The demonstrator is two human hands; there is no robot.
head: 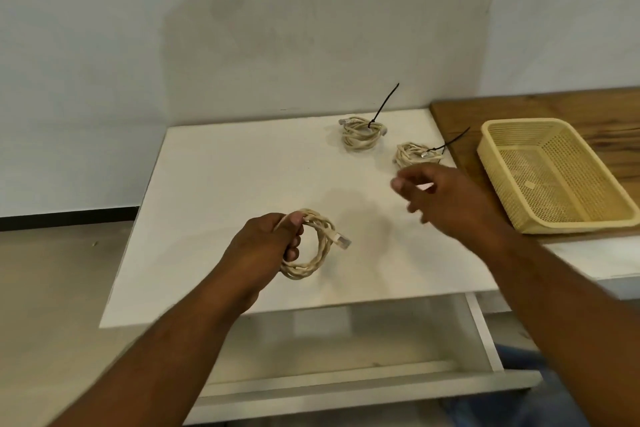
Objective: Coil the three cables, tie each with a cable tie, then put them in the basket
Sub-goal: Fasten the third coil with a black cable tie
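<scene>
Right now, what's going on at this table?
A person's left hand grips a coiled cable with no tie on it. The right hand, blurred, hovers open. On the white table lie the far tied coil and near tied coil, each with a black cable tie. The yellow basket holds no cable.

Wall point(311, 28): no writing, only smudges.
Table point(242, 166): no print or label, centre of frame.
Basket point(554, 218): small pale patch on its floor at right, nothing legible.
Cables point(362, 135): no jacket markings readable.
</scene>
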